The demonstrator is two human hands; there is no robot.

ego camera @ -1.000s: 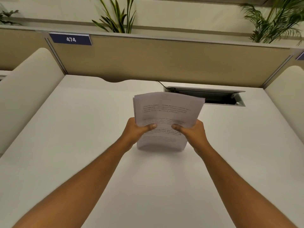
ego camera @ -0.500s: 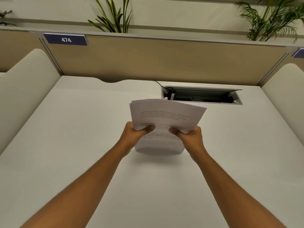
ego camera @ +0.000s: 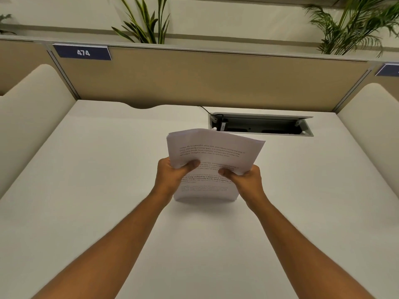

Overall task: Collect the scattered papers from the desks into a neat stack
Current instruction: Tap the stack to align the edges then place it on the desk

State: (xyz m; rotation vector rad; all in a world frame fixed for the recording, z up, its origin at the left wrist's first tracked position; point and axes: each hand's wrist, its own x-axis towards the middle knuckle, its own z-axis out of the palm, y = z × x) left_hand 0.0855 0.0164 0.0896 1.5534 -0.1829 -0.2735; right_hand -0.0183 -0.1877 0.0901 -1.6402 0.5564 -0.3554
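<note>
Both hands hold the stack of papers (ego camera: 212,162) upright at the middle of the white counter (ego camera: 86,190), its bottom edge resting on the surface. The left hand (ego camera: 172,175) grips the stack's 9 o'clock side and the right hand (ego camera: 244,180) its 3 o'clock side, fingers clamped on the sheets, thumbs pressed across the printed front. An open cable tray (ego camera: 261,125) lies toward 1 o'clock.

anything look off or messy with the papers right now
The paper stack held upright on the desk by the left hand and right hand is not squared: its top edges fan out and sag backward.
</note>
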